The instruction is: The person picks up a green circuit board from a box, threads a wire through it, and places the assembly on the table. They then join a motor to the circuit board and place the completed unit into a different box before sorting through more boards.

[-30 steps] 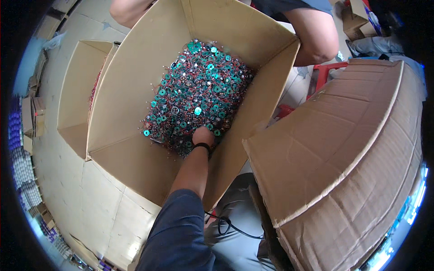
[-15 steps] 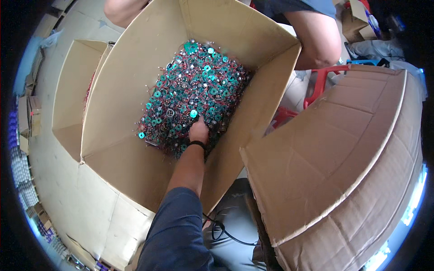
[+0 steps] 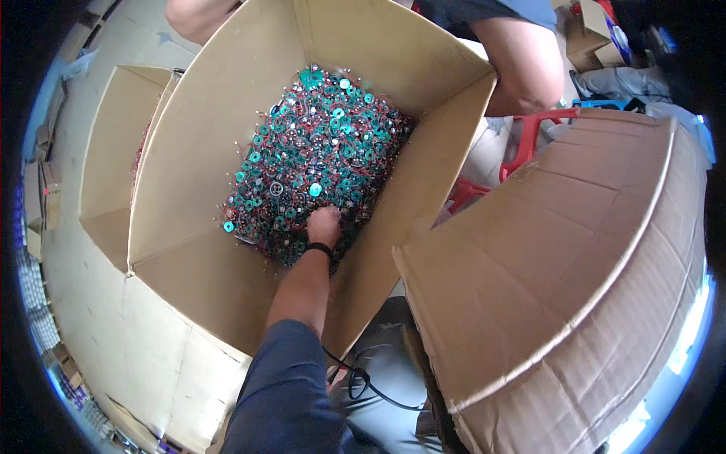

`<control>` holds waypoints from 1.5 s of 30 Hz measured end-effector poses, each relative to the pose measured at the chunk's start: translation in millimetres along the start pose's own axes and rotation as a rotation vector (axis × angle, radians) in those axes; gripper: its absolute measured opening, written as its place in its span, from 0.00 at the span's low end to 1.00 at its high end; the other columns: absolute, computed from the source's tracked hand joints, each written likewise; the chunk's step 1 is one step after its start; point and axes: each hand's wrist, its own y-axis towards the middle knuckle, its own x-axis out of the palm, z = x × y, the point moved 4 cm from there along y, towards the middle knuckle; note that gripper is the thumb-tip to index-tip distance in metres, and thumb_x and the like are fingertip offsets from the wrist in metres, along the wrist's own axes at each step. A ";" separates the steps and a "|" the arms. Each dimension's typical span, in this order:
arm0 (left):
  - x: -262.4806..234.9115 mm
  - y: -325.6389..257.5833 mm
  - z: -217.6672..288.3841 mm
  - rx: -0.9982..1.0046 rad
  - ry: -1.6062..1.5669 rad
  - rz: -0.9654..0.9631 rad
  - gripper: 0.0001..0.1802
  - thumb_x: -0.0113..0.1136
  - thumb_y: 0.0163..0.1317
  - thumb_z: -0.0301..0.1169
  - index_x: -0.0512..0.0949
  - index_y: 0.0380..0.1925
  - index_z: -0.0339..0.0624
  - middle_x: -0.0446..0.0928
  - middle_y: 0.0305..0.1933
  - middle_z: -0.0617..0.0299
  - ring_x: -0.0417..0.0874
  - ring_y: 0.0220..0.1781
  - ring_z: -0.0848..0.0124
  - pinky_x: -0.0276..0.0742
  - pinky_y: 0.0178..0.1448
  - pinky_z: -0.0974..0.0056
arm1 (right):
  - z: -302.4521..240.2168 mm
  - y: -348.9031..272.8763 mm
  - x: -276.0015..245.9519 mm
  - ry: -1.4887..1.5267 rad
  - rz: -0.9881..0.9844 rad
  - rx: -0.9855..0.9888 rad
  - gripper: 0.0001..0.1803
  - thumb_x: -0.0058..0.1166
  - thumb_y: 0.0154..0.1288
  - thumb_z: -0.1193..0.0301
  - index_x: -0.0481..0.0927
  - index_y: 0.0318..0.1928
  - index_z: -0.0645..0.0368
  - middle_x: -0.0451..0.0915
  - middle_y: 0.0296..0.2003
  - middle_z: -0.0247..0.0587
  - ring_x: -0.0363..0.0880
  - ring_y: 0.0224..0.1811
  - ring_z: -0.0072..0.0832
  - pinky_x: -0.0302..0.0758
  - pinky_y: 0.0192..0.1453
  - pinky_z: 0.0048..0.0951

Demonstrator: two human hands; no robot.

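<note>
My left hand (image 3: pixel 324 225), with a black band at the wrist, is down inside a large open cardboard box (image 3: pixel 200 151). Its fingers are curled closed at the near side of a heap of small electronic parts (image 3: pixel 314 136). These are mostly green round boards with red wires, mixed with dark and shiny metal pieces. Whatever the fingers hold, if anything, is hidden. A bright green disc (image 3: pixel 315 190) lies just beyond the knuckles. My right hand does not show.
A smaller open carton (image 3: pixel 113 163) stands to the left, with red wiring partly visible. Another large cardboard box (image 3: pixel 537 250) is at the right, beside a red plastic stool (image 3: pixel 522 147). Another person's knee (image 3: pixel 525 68) is at the far side. A black cord (image 3: pixel 363 378) hangs near my leg.
My left hand has shifted slightly nearer to me within the heap, and its fingers are curled in more. The whole view has moved a little, so the boxes sit slightly farther left.
</note>
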 end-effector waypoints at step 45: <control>-529.9 -526.7 425.5 1.265 0.118 -0.335 0.07 0.61 0.60 0.23 0.86 0.33 0.31 0.87 0.31 0.52 0.88 0.33 0.68 0.82 0.42 0.64 | 16.7 -216.7 -23.6 -0.101 0.943 -0.440 0.31 0.70 0.52 0.62 0.79 0.57 0.56 0.72 0.62 0.54 0.71 0.65 0.55 0.70 0.68 0.51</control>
